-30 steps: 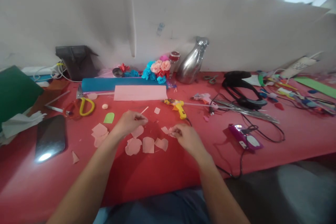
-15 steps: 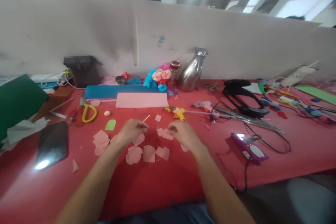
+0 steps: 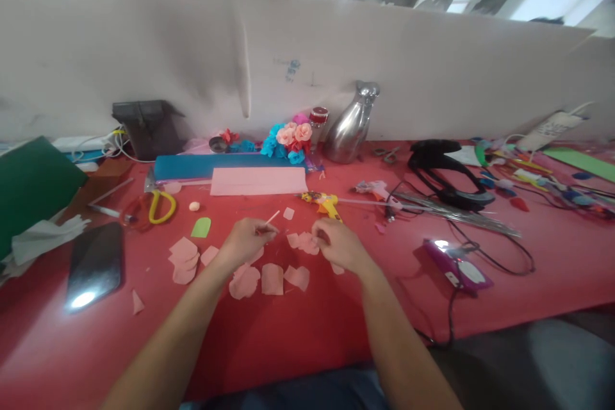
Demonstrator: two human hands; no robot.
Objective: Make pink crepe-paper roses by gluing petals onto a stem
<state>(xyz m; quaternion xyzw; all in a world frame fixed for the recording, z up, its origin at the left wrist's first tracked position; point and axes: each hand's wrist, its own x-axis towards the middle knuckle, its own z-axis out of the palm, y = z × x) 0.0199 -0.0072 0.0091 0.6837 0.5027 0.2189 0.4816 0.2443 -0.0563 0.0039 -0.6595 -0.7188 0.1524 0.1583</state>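
My left hand (image 3: 245,238) is closed in a pinch on a thin pale stick (image 3: 271,218) that pokes up and to the right. My right hand (image 3: 336,245) is closed on a small pink paper petal (image 3: 303,242) just left of its fingers. Both hands hover over the red table (image 3: 298,327). Several cut pink petals (image 3: 271,279) lie below and between the hands, with more pink petals (image 3: 183,252) to the left. A yellow glue gun (image 3: 327,203) lies just beyond my right hand.
Yellow-handled scissors (image 3: 158,205), a black phone (image 3: 95,262) and a green folder (image 3: 29,182) sit at the left. A pink paper sheet (image 3: 258,180), blue roll (image 3: 202,165), paper flowers (image 3: 289,136) and silver vase (image 3: 350,125) stand behind. Cables and a purple device (image 3: 456,264) lie right.
My right hand has moved up and left with the petal, closer to my left hand. The camera has tilted slightly; my left hand keeps the stick in about the same place.
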